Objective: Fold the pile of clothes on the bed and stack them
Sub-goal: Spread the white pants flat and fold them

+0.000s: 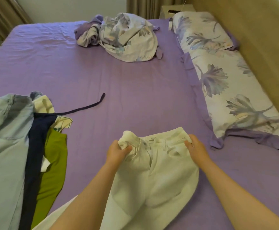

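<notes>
The fingers [127, 149] of the left hand [117, 152] are closed tight on a bunched corner of the waistband of the white trousers [153, 166], in the lower middle of the frame. The right hand [196, 149] holds the other end of the same waistband; its fingers are curled onto the cloth, with the thumb lying on the front near a pocket. Both bare forearms come in from the bottom edge of the frame.

The white trousers lie front side up on the bed [118, 80], the button and the fly between the two hands, and the legs run down toward the bottom edge. The bed has a purple sheet with light creases.

At the lower left of the frame lies the pile of clothes [24, 146], well apart from the trousers: light blue jeans [4, 138], a dark navy garment [35, 146] beside them, a green garment [54, 160] and some white cloth with a print. A dark strap [87, 106] runs from this pile over the sheet toward the middle of the frame.

In the upper middle of the frame a flowered cover [125, 37] lies crumpled. Along the right side two flowered pillows [231, 90] lie against a beige headboard [260, 39]. Curtains hang at the top of the frame.
</notes>
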A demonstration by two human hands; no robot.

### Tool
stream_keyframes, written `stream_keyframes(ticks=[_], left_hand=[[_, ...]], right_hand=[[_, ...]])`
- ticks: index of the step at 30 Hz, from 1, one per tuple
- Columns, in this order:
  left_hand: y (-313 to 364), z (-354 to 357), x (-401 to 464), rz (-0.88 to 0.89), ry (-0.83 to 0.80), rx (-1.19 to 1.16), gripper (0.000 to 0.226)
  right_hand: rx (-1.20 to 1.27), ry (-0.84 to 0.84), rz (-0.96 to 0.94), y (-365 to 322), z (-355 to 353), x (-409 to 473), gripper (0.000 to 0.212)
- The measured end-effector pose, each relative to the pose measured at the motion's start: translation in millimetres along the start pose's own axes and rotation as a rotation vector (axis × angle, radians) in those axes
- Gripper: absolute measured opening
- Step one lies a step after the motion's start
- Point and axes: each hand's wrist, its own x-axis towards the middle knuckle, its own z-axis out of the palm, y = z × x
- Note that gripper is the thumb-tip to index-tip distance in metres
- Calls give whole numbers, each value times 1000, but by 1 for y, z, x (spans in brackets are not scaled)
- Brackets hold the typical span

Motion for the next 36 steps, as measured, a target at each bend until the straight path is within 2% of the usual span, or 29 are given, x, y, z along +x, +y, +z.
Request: stream_keyframes(ticks=[3, 6, 8, 11, 13, 16, 18, 21, 23, 26, 30, 32, 34, 36], left_hand=[[11, 15, 24, 28, 64, 39, 28], [18, 16, 54, 33, 132, 102, 35], [17, 19, 76, -6, 182, 245, 45], [5, 35, 97, -8, 259, 530, 70], [-4, 56, 102, 75, 208, 632, 58], [-15, 98, 101, 127, -23, 547, 34], [-21, 118, 101, 154, -62, 548, 36], [-31, 131, 107, 148, -125, 613, 45], [-36, 136, 111, 89, -184, 672, 48], [-40, 141, 110, 93, -109, 778, 43], [-29, 135, 127, 379, 114, 991, 35], [-25, 129, 142, 436, 73, 1085, 43], [-23, 123, 155, 407, -26, 1119, 44], [-25, 116, 162, 390, -74, 1162, 44]], right_hand=[[214, -13, 83, 21, 7, 28, 10], [352, -28, 118, 37, 13, 54, 14], [280, -5, 115, 48, 20, 71, 21], [-153, 60, 69, 65, 39, 91, 42], [-326, 78, -60, 70, 54, 96, 41], [-229, -118, -187, 71, 77, 100, 31], [-265, -244, -193, 80, 91, 104, 32], [-388, -296, -173, 103, 100, 106, 40], [-548, -314, -230, 115, 104, 102, 46], [-659, -237, -264, 111, 109, 99, 38], [-540, -58, -361, 87, 116, 112, 26], [-519, -127, -399, 77, 125, 122, 38], [-520, -233, -366, 68, 137, 129, 49], [-580, -243, -325, 64, 148, 132, 54]])
